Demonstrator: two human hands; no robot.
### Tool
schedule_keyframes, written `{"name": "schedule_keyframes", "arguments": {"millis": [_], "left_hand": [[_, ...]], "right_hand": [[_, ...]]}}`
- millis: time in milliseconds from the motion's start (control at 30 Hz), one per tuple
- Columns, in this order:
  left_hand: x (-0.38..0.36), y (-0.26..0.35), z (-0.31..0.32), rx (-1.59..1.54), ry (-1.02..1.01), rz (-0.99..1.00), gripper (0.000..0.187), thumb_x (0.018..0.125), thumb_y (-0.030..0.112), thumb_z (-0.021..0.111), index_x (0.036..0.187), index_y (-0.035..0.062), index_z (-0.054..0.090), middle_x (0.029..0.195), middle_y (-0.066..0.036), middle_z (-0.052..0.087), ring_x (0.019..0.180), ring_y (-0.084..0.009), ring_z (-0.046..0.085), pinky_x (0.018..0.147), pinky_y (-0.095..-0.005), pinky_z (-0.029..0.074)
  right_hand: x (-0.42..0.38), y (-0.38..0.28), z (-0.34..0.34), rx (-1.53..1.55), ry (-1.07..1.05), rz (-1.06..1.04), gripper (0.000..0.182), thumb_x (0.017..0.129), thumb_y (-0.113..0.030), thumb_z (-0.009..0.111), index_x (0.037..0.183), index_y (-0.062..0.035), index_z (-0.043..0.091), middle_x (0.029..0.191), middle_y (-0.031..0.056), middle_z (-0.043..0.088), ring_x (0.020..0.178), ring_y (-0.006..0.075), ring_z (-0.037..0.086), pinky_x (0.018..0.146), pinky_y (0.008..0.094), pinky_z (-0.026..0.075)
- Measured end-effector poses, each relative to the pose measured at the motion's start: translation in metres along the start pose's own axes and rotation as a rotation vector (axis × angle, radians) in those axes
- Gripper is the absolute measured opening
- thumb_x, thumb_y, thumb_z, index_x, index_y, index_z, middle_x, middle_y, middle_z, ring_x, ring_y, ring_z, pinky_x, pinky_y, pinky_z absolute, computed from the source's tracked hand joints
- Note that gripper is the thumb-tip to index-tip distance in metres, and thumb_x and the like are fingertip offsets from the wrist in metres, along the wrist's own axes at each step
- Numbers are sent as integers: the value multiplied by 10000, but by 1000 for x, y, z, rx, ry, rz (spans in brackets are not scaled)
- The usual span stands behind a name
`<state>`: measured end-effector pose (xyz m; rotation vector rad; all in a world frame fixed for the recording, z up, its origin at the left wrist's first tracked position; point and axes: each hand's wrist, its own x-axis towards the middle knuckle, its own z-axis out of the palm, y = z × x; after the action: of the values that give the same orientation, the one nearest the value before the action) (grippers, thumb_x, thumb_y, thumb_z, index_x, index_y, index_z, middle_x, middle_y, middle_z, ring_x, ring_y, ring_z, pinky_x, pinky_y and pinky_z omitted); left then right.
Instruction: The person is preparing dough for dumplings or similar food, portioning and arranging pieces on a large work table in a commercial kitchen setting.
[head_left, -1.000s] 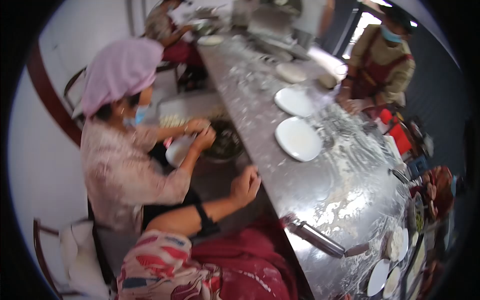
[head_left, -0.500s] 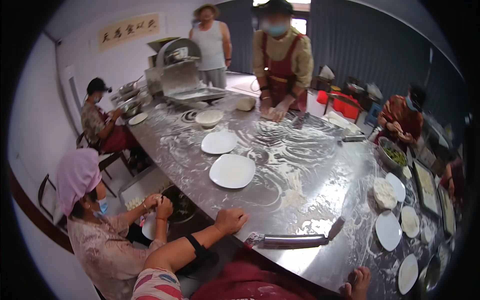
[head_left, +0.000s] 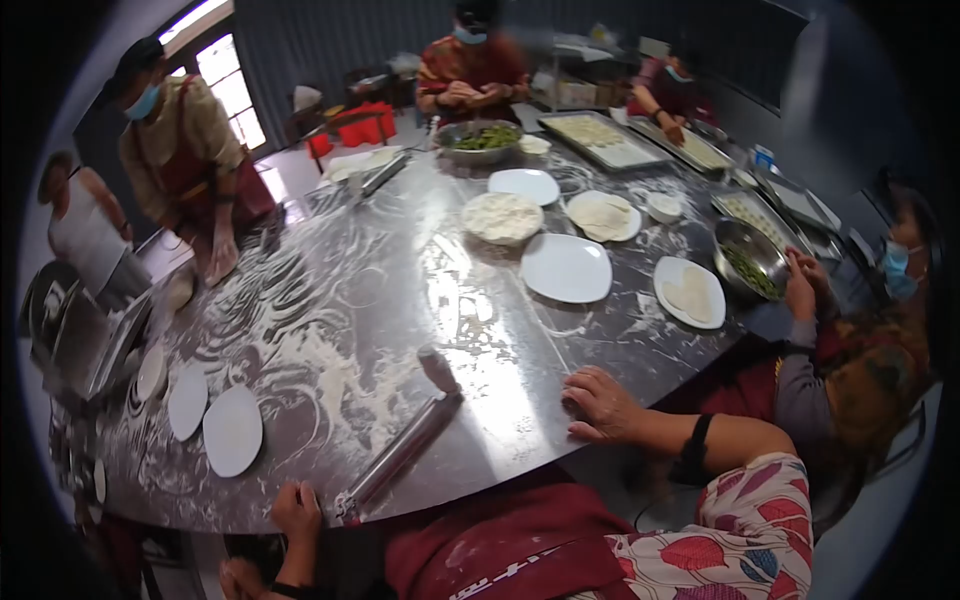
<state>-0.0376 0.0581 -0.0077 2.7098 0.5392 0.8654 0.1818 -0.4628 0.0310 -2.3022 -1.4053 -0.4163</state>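
My left hand (head_left: 297, 508) rests at the near table edge with its fingers curled in. No object shows in it. My right hand (head_left: 605, 405) lies on the steel table, fingers loosely bent and thumb apart, holding nothing. Between the two hands lies a metal rolling pin (head_left: 405, 445), slanting away from the edge, with a floury handle at its far end. It is nearest my left hand and touches neither. White square plates (head_left: 233, 432) lie beyond my left hand. A plate with flat dough wrappers (head_left: 690, 292) sits beyond my right hand.
Flour streaks the table (head_left: 390, 290). A bowl of flour (head_left: 502, 217) and a bare white plate (head_left: 566, 268) stand mid-table. Co-workers sit or stand around, one kneading dough at left. Bowls of green filling (head_left: 750, 260) and trays of dumplings (head_left: 600, 140) are at right and back.
The view has swung to the right, bringing the right-hand co-worker and more trays into sight. Both my hands stay on the table edge, and the rolling pin still lies between them.
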Motion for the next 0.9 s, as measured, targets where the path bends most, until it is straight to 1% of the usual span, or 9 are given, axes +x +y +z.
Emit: {"name": "schedule_keyframes", "arguments": {"millis": [233,367,400,500,533,600,700,800,900], "left_hand": [[-1,0,3,52,20,33,279,888,185,596,682,29,489,612,-164,512,542,-355,522,513,-449,370],[-3,-11,8,76,2,22,280,894,188,596,687,29,496,610,-159,507,543,-354,518,515,-449,376],[-3,-12,8,48,-23,5,306,921,184,571,691,4,477,612,-159,497,548,-322,479,533,-428,364],[-2,-22,14,6,4,7,310,912,221,578,707,-2,507,635,-167,528,558,-320,498,549,-429,386],[2,-5,6,66,-87,-59,317,917,298,546,786,10,552,741,-189,566,658,-360,525,617,-458,407],[5,25,-15,187,-267,-196,450,927,452,483,943,32,641,954,-232,642,857,-441,579,753,-516,447],[2,12,-9,235,-215,-119,428,922,439,499,888,36,638,893,-211,646,792,-446,582,701,-527,449],[0,6,-3,245,-164,-116,428,916,439,510,858,32,629,848,-209,641,778,-443,586,695,-525,450],[3,1,-2,252,-223,-199,466,898,486,529,895,32,630,929,-240,636,839,-416,593,738,-525,443]], "right_hand": [[-2,0,-1,32,22,-6,506,828,-348,665,1129,33,523,1188,220,506,1144,396,476,1031,493,374],[-3,1,1,48,70,-19,425,820,-342,669,1036,-5,523,1157,209,510,1117,389,486,999,489,394],[-4,2,2,51,83,-11,390,815,-333,671,995,-20,523,1150,202,512,1109,383,489,989,484,399],[-5,3,4,36,69,-21,377,812,-327,675,976,-21,527,1154,197,512,1111,382,489,984,479,403],[-5,3,4,40,74,-25,370,815,-326,674,954,-15,530,1155,202,512,1111,375,491,982,475,404],[-6,4,6,48,83,-19,370,820,-327,668,952,-10,531,1157,206,512,1111,368,493,983,472,402],[-8,6,8,43,105,-36,384,824,-339,661,952,0,537,1147,211,516,1108,360,496,980,465,403],[-8,7,8,38,136,-54,397,818,-342,668,954,10,544,1124,207,530,1095,363,501,979,463,404],[-10,7,9,84,180,-25,380,816,-329,674,932,10,548,1110,205,534,1086,361,506,983,457,402]]}}
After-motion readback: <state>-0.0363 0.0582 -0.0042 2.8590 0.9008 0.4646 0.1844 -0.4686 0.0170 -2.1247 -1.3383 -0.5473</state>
